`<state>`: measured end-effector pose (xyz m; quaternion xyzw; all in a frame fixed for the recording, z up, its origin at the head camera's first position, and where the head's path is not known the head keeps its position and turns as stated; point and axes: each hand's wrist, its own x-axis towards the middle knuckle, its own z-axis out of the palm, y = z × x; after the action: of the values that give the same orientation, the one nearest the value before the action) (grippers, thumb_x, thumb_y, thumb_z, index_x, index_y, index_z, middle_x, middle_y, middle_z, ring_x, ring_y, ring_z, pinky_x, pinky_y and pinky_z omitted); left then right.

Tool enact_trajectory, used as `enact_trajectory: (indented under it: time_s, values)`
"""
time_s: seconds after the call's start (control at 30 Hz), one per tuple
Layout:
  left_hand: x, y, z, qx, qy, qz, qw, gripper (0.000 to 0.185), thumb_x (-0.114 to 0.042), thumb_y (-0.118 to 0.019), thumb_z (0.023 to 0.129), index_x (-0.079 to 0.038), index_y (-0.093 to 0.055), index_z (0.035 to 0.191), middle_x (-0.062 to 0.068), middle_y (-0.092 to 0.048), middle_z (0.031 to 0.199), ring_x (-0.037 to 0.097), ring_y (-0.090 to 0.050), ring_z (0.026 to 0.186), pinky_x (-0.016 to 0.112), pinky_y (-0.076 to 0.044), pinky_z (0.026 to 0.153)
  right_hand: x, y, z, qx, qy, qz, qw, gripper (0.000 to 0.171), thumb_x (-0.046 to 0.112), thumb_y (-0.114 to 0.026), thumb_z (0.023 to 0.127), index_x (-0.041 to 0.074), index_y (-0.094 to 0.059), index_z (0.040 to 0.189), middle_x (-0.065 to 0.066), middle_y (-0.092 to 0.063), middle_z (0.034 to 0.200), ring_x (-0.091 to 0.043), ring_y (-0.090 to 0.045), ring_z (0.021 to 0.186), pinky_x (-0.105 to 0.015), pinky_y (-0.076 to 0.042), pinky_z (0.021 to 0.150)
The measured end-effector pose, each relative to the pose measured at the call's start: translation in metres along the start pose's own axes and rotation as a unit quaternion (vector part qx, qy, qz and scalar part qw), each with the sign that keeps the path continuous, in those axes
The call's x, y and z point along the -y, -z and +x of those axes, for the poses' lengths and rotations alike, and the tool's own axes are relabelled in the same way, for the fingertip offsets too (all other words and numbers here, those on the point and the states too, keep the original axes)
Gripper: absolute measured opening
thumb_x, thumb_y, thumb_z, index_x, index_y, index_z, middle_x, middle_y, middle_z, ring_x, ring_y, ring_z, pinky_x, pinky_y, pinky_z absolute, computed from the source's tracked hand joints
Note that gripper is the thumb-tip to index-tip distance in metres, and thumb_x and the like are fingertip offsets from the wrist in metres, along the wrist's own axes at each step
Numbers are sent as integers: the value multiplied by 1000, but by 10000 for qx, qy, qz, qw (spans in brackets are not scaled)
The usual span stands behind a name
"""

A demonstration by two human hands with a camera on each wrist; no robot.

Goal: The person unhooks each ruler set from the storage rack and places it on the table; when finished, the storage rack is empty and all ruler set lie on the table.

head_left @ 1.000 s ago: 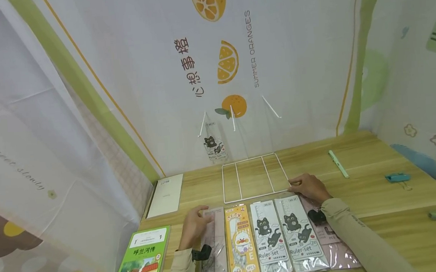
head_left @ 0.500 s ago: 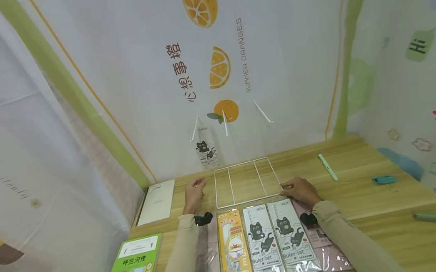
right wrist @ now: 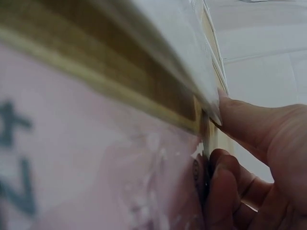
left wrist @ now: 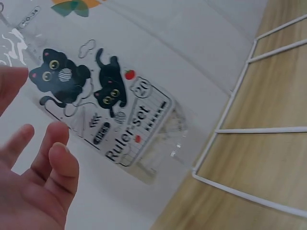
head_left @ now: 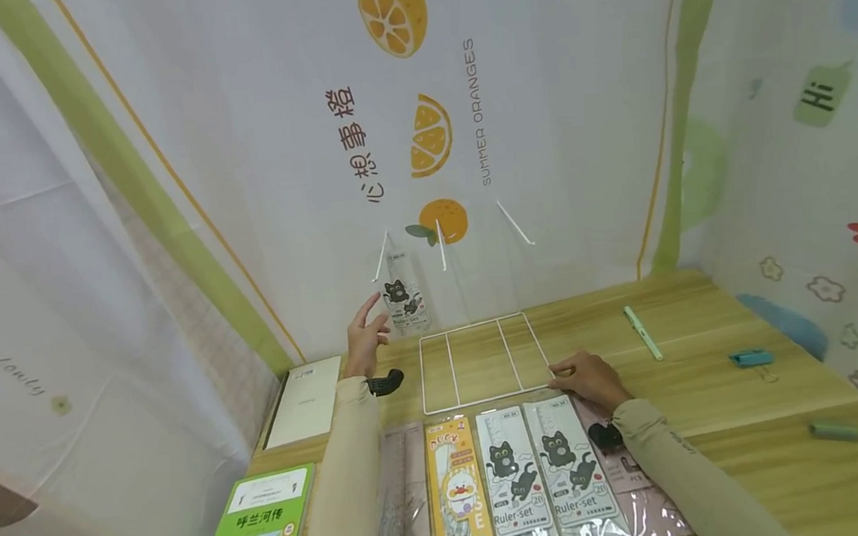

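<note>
A ruler set in clear packaging, printed with black cats, hangs below the left white hook of a white wire rack. My left hand is raised just left of that packet, its fingers apart and holding nothing. In the left wrist view, the fingertips overlap the packet's lower left edge. My right hand pinches the rack's front right corner, close above the tops of the packets. In the right wrist view, its thumb is beside a packet's corner and the other fingers are curled; the held wire is mostly hidden.
Along the front lie a pinkish packet, a yellow duck packet, two cat ruler sets and another pink packet. Books lie at left. A green pen, teal clip and green cap lie at right.
My left hand has left the pinkish packet at the front left and moved up and forward to the hanging ruler set. The right hand stays at the rack's corner. The head view has shifted slightly.
</note>
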<state>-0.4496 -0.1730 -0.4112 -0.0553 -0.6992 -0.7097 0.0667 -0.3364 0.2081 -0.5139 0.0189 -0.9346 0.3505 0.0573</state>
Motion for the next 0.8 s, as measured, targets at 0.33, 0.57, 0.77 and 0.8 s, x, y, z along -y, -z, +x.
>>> enact_trajectory:
  time_s: [0.33,0.57,0.77,0.8]
  values:
    - [-22,-5,11,386,-75,-367,9986,48,-8,-57,102,-11,-49,149,10,-40,153,7,-48,72,15,-40,53,1,1,1,64,-143,-9,9999,42,32,-82,84,9,-76,118,-22,-70,120,-39,-68,106,-43,-54,75]
    - [-26,-11,12,720,92,-137,9973,49,-14,-60,102,-19,-51,150,3,-36,160,7,-51,70,16,-42,53,2,2,2,49,-243,49,9997,42,31,-82,83,8,-75,118,-24,-70,119,-38,-68,104,-43,-53,77]
    - [-29,-12,11,571,145,-262,9979,46,-13,-61,101,-20,-55,147,1,-41,154,4,-46,63,15,-36,50,1,1,1,47,-100,43,9999,41,30,-82,84,8,-76,117,-24,-70,118,-39,-68,103,-41,-53,73]
    - [-30,-11,10,540,130,-288,9980,46,-13,-60,101,-19,-55,147,2,-41,152,3,-45,62,15,-35,50,1,1,0,46,-77,27,10000,41,30,-82,84,7,-76,117,-24,-71,118,-39,-69,103,-41,-53,72]
